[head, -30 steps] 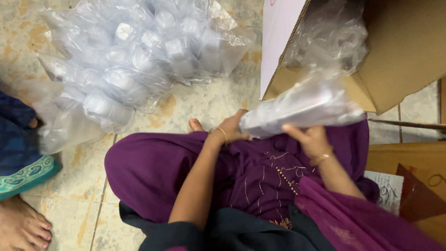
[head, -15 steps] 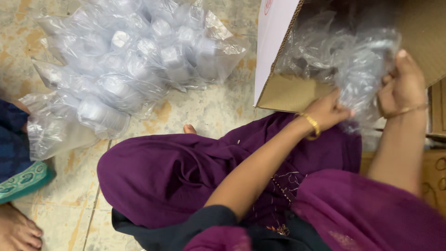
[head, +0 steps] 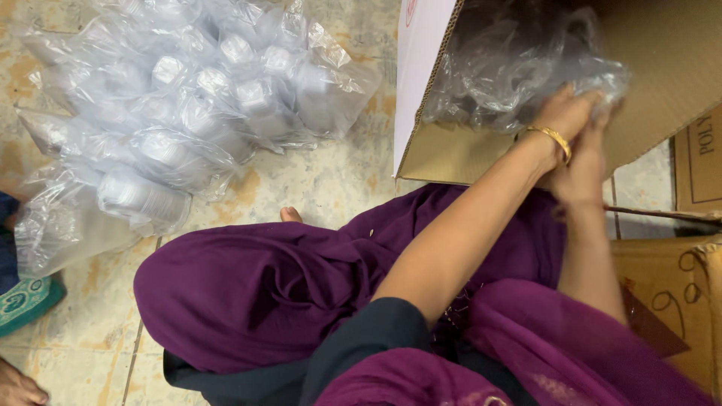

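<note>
I sit on the floor in purple clothes. My left hand [head: 565, 114], with a gold bangle on the wrist, reaches into an open cardboard box [head: 669, 60] lying on its side. My right hand [head: 583, 171] is pressed just under it and is blurred. Both hands grip the end of a clear plastic packet [head: 511, 68] of white containers inside the box. The fingertips are hidden by the crumpled plastic.
A heap of similar clear packets of white containers [head: 180, 120] lies on the tiled floor at the upper left. Flat cardboard [head: 677, 301] sits at my right. Another person's foot [head: 16, 387] and a teal cloth edge [head: 26, 301] show at the lower left.
The packet was held over my lap a second ago. Both hands have carried it up and to the right into the box, and now press it in among the plastic there.
</note>
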{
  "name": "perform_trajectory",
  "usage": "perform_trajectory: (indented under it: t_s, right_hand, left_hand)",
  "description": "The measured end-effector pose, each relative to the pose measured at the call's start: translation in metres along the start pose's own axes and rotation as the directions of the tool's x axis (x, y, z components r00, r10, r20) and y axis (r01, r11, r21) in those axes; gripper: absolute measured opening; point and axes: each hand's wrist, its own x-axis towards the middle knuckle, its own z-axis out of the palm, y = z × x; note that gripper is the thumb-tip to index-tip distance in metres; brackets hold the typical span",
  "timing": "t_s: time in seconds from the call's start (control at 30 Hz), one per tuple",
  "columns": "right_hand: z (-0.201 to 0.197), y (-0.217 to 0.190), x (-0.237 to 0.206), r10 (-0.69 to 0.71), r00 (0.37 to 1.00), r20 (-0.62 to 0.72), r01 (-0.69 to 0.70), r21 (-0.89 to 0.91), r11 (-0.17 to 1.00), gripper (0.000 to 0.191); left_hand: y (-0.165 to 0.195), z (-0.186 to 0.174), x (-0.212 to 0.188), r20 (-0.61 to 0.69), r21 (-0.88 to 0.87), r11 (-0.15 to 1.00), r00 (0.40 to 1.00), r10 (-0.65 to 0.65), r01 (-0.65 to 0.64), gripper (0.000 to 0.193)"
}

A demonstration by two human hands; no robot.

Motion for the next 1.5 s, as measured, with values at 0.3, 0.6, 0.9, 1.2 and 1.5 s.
perform_trajectory:
  t_s: [0.3, 0.6, 0.9, 1.2, 1.5]
  right_hand:
    - [0.058, 0.096, 0.101, 0.347, 0.929, 0.126, -0.239, -0.510, 0.826, 0.095]
    - [0.040, -0.026, 0.007, -0.023, 0.971, -0.240, -0.027, -0.204, 0.979, 0.061]
    - [0.150, -0.162, -0.093, -0.171, 0.912, 0.373, 0.016, 0.384, 0.923, 0.034]
    - [0.270, -0.122, -0.012, 0.080, 0.878, 0.472, -0.345, 0.508, 0.789, 0.097]
    - [0.320, -0.167, 0.112, 0.108, 0.980, 0.169, -0.163, 0.357, 0.920, 0.114]
  left_hand:
    - [0.095, -0.110, -0.125, 0.309, 0.410, 0.903, 0.951, -0.007, -0.127, 0.053]
    - [0.195, -0.362, -0.261, -0.015, 0.583, 0.735, 0.909, -0.416, 0.346, 0.035]
    - [0.185, -0.490, -0.246, -0.746, 0.644, 0.715, 0.014, 0.666, 0.274, 0.069]
    - [0.221, -0.510, -0.258, -0.736, 0.635, 0.716, -0.054, 0.675, 0.291, 0.111]
    - [0.217, -0.512, -0.263, -0.763, 0.638, 0.658, 0.216, 0.609, 0.400, 0.122]
